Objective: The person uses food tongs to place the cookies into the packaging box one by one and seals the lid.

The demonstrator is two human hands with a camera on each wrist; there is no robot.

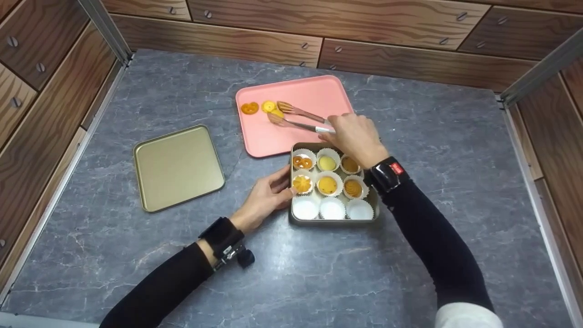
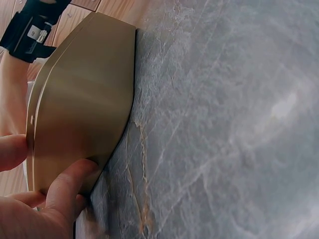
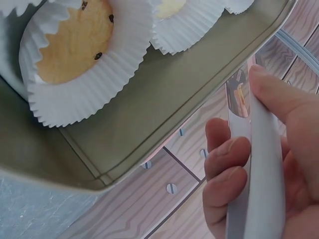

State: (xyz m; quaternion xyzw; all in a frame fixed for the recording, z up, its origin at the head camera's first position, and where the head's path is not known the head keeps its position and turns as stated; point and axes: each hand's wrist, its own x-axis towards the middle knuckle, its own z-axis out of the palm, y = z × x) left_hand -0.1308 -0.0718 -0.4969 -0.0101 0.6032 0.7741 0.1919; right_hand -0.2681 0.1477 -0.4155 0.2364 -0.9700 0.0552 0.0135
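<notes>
My right hand point(image 1: 357, 136) grips serving tongs point(image 1: 303, 126) with white handles and brown, fork-like tips. The tips reach over the pink tray point(image 1: 309, 93), either side of a yellow cookie point(image 1: 277, 113). Touching it is a yellow flower-shaped cookie point(image 1: 268, 106), and a pretzel-shaped cookie point(image 1: 249, 108) lies further left. My left hand point(image 1: 264, 198) holds the left wall of a gold square tin point(image 2: 84, 94), thumb at the rim and fingers outside. White paper cups line the tin. Cookies sit in its far and middle rows; the near-row cups point(image 1: 332, 208) show bare white insides.
A gold square lid point(image 1: 180, 168) lies on the grey marbled table point(image 1: 182, 264), left of the tray. The tray's near edge lies close behind the tin. Wood-patterned panels point(image 1: 255, 41) enclose the table at the back and both sides.
</notes>
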